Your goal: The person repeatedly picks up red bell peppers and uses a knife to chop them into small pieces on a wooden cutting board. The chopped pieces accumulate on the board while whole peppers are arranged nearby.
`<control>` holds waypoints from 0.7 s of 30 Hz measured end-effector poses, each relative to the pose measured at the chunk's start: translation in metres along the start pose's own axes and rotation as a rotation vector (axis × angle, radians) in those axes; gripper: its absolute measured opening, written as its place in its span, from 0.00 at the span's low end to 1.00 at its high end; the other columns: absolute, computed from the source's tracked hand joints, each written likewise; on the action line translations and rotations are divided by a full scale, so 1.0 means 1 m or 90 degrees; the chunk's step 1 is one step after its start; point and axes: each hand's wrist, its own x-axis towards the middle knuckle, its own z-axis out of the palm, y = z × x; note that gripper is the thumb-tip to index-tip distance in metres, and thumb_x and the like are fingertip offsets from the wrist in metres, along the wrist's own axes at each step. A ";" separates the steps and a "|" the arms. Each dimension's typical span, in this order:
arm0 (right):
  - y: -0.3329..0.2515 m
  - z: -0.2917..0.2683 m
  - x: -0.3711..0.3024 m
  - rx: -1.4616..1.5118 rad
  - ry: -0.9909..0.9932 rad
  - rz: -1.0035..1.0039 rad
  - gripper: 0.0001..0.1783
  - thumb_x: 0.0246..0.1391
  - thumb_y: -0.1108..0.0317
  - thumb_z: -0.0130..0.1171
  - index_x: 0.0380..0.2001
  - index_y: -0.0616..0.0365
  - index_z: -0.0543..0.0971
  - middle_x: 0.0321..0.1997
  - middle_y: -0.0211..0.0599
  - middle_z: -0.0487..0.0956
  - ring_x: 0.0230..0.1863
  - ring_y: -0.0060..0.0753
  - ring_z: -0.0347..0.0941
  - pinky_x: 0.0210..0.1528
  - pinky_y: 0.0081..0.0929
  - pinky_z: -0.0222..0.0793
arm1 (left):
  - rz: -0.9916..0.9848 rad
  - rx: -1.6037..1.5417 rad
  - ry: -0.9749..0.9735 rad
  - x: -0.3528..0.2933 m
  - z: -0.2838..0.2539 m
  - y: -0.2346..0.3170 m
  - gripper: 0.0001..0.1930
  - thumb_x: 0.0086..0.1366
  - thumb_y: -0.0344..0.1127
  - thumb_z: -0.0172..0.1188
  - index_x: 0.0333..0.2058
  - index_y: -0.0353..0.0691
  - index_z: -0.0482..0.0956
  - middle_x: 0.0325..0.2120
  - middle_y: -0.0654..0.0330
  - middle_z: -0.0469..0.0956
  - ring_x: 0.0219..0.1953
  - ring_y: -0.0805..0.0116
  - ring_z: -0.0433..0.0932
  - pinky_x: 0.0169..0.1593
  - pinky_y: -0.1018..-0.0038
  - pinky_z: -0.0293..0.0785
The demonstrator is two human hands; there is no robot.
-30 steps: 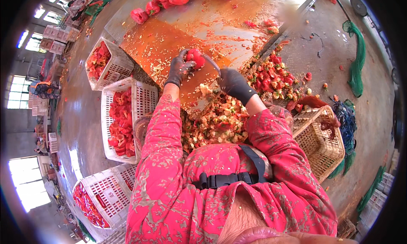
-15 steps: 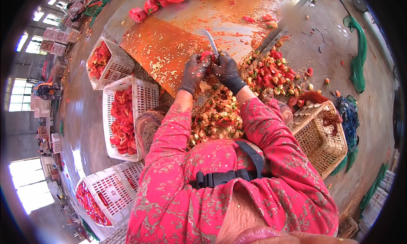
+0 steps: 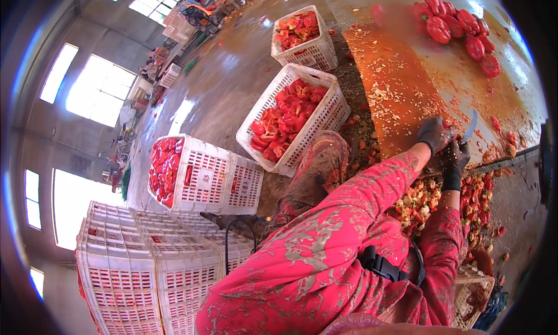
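Observation:
Both of my hands wear dark gloves and meet close together over the near edge of the seed-strewn work table (image 3: 389,85). My left hand (image 3: 433,135) is closed, with a bit of red pepper (image 3: 447,124) showing at its fingers; most of that piece is hidden. In my right hand (image 3: 455,159) is a knife (image 3: 472,124), its curved blade pointing up and away from me. Below the hands lies a heap of pepper cores and scraps (image 3: 416,206). Whole red peppers (image 3: 450,22) sit at the table's far side.
Left of the table stand a white crate of cut red peppers (image 3: 337,117) and a farther similar crate (image 3: 317,54). Another filled crate (image 3: 218,178) lies beyond my knee, near stacked white crates (image 3: 125,265). A pale basket (image 3: 465,294) is at lower right.
The view has swung left, so my hands and the table now appear farther right and more crates show. The knife stays in my right hand, and both hands remain together.

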 end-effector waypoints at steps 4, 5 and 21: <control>0.004 -0.007 0.007 -0.043 0.017 -0.028 0.11 0.50 0.71 0.56 0.36 0.66 0.75 0.27 0.29 0.76 0.25 0.20 0.69 0.26 0.19 0.64 | 0.002 -0.014 0.013 0.003 0.010 0.003 0.19 0.51 0.46 0.60 0.30 0.34 0.72 0.28 0.46 0.75 0.35 0.48 0.74 0.38 0.60 0.69; 0.004 -0.009 0.010 -0.052 0.008 -0.023 0.12 0.49 0.71 0.56 0.36 0.66 0.75 0.29 0.31 0.77 0.27 0.21 0.70 0.28 0.20 0.65 | 0.006 -0.021 0.008 0.002 0.010 0.006 0.18 0.51 0.46 0.60 0.30 0.34 0.72 0.28 0.46 0.75 0.35 0.48 0.74 0.38 0.60 0.69; 0.007 -0.006 0.010 -0.114 -0.047 -0.049 0.14 0.49 0.67 0.57 0.36 0.66 0.76 0.29 0.33 0.77 0.30 0.25 0.72 0.31 0.22 0.67 | 0.122 -0.314 -0.039 0.003 -0.001 -0.046 0.19 0.55 0.41 0.57 0.39 0.30 0.73 0.30 0.48 0.77 0.34 0.61 0.76 0.39 0.69 0.71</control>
